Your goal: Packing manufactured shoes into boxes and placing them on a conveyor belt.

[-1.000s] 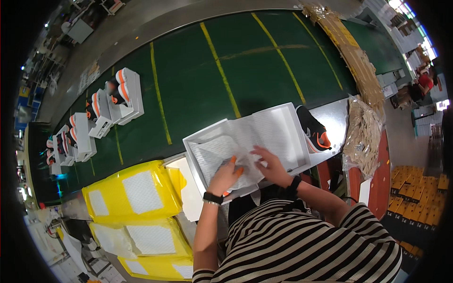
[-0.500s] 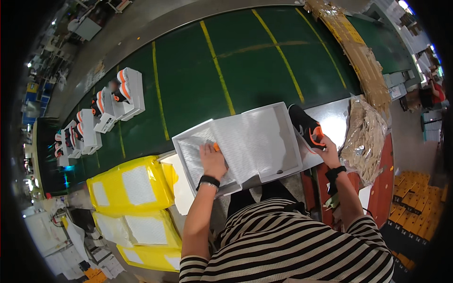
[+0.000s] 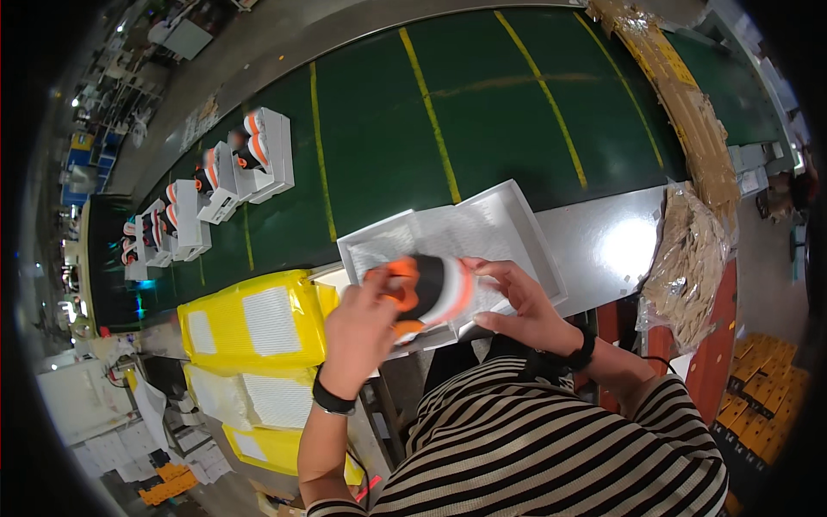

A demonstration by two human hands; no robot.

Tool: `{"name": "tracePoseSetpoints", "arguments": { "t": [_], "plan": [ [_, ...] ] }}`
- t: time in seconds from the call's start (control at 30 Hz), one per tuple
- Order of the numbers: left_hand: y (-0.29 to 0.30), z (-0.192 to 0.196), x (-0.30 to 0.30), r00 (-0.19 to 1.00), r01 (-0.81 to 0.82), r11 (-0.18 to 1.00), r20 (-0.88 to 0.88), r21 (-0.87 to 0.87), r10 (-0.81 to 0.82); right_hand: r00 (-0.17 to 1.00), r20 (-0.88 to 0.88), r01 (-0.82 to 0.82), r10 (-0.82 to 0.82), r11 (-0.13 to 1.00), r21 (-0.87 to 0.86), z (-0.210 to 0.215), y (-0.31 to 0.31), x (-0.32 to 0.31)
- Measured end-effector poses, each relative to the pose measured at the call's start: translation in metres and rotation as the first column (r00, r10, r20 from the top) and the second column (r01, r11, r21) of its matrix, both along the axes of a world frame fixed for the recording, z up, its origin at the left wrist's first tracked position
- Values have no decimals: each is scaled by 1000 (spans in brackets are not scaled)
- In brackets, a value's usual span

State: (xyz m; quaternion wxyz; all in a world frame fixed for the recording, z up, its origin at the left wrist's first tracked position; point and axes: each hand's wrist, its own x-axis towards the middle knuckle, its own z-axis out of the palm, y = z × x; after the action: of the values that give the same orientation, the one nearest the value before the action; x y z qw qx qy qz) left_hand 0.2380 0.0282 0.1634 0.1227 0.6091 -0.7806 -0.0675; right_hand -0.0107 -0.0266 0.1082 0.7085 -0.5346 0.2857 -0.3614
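Observation:
A black shoe (image 3: 435,289) with orange trim and a pale sole is up in the air over the white shoe box, somewhat blurred by motion. My left hand (image 3: 355,332) grips it by the orange collar end. At the other end, my right hand (image 3: 527,312) is closed around the toe, fingers on the sole's edge. Below lies the opened white shoe box (image 3: 538,241), lined with white tissue paper (image 3: 435,226). Shoe and hands hide much of the box's near part.
A green conveyor belt (image 3: 370,146) with yellow lines runs behind the box. Boxed shoes (image 3: 263,159) stand in a row on its left. Yellow-wrapped packs of paper (image 3: 250,323) lie at left, a plastic bag of brown paper (image 3: 685,267) at right.
The shoe has moved from the right of the box to above it, turned on its side. My left hand has left the tissue paper and taken hold of the shoe.

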Motion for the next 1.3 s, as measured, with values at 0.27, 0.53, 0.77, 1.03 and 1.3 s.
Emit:
{"name": "tracePoseSetpoints", "arguments": {
  "t": [0.27,0.53,0.77,1.03,1.3],
  "plan": [
    [-22,-158,48,358,-385,772,-689,506,630,965,-114,110,234,30,993,-153,55,9],
    [-14,-186,43,455,-361,659,-492,660,742,958,-276,215,-81,839,499,-122,75,23],
    [-7,-191,80,389,-233,828,-732,509,559,795,-586,-525,155,660,-538,-76,23,86],
    [-42,-199,101,651,-659,647,-140,382,746,576,-721,-452,-386,584,-674,-108,2,188],
    [-11,-195,106,465,-587,682,-508,435,725,503,-791,-645,-349,457,-612,-147,12,182]
  ]
}}
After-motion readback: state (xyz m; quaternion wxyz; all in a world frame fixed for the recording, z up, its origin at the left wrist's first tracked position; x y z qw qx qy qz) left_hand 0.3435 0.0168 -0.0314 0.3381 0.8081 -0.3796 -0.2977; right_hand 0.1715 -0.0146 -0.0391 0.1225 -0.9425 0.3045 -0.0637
